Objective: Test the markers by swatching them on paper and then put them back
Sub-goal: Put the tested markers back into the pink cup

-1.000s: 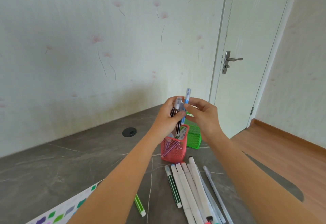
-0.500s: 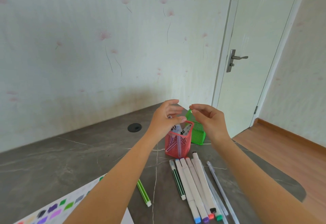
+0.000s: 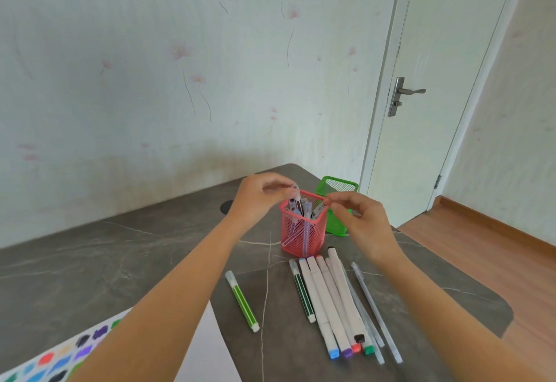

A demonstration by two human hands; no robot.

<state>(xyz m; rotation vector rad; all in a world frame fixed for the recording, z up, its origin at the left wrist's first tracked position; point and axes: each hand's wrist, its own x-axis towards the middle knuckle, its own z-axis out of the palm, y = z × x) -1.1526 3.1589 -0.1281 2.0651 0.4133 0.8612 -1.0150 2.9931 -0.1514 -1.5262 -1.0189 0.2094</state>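
Over the red cup [image 3: 313,235], left hand [image 3: 255,198] pinches a marker [image 3: 297,194]; right hand [image 3: 362,220] grasp unclear.

Grey marble table [image 3: 120,261]: pink mesh cup [image 3: 304,240], green mesh cup [image 3: 337,228] behind, marker row [image 3: 328,300], lone green marker [image 3: 242,302], swatched paper [image 3: 216,360].

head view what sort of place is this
Probably a room in a home: flowered wallpaper, a white door with a lever handle, wood floor, and a grey desk strewn with markers.
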